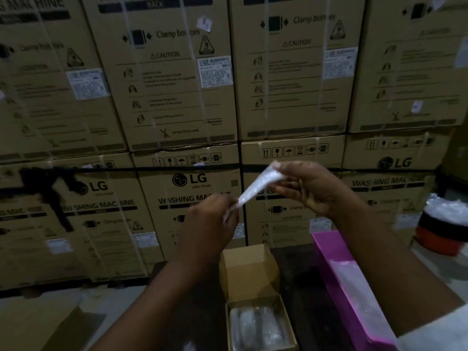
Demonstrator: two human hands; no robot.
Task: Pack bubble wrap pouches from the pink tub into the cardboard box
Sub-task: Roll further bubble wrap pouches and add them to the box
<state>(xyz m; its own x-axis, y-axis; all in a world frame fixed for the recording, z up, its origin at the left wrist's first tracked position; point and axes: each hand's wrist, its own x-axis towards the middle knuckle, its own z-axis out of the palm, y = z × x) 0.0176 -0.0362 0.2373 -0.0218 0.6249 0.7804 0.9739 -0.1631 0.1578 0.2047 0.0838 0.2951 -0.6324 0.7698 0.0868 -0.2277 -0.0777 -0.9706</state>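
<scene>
Bubble wrap pouch [258, 184] up in the air, stretched slantwise between both hands, and I'm watching it from well off. My right hand [307, 188] pinches the upper, wider end; my left hand [210, 221] has its fingers curled round the lower, narrower end. Looks like the pouch is being rolled or tightened before it goes down, though that's my read, not something I can see outright.

Below the hands, a little nearer me, sits the small cardboard box [255, 295], flap standing open. Several wrapped pouches already lie side by side in its bottom, so the packing is clearly underway. How much room is left I can't tell; the lower part of the box is cut off.

Under my right forearm runs the pink tub [329, 252], and there's clear wrap lying inside it, so more pouches appear to be waiting. This one isn't packed yet: it has to come down into the box next.
</scene>
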